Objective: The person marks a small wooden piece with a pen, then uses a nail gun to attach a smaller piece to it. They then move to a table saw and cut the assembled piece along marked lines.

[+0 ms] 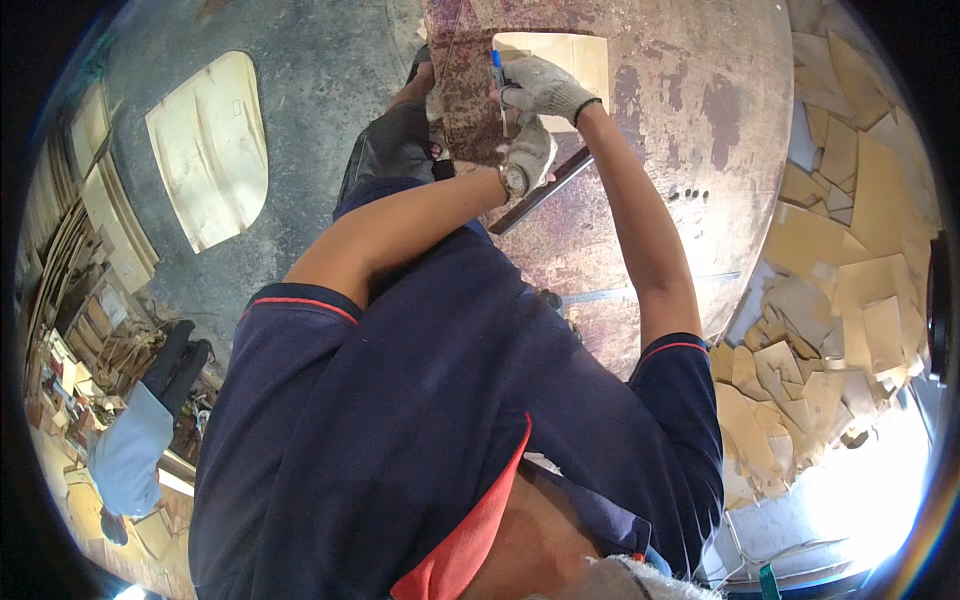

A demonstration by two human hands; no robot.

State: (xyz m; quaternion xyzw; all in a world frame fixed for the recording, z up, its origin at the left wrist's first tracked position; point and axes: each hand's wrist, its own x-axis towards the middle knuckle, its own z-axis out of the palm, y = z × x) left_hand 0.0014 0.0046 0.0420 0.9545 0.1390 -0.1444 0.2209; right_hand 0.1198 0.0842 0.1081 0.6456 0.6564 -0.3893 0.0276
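Note:
My right hand (545, 88), in a white knitted glove, is closed around a blue-ended pen (497, 62) that stands roughly upright near the left edge of a pale cream board (583, 50). My gloved left hand (531, 152), with a watch at the wrist, is curled just below it. A bare fingertip of the left hand rests at a long dark bar (530, 207), which slants up toward my right wrist. The left hand's grip is partly hidden. Between the hands, a small pale piece is too unclear to name.
The worn, reddish-brown work table (650, 240) carries a long ruler (650, 288) and several dark holes. A cut, curved wooden panel (212, 150) lies on the grey floor at left. Board offcuts (850, 260) pile up at right. Another person (135, 445) is at lower left, near stacked strips.

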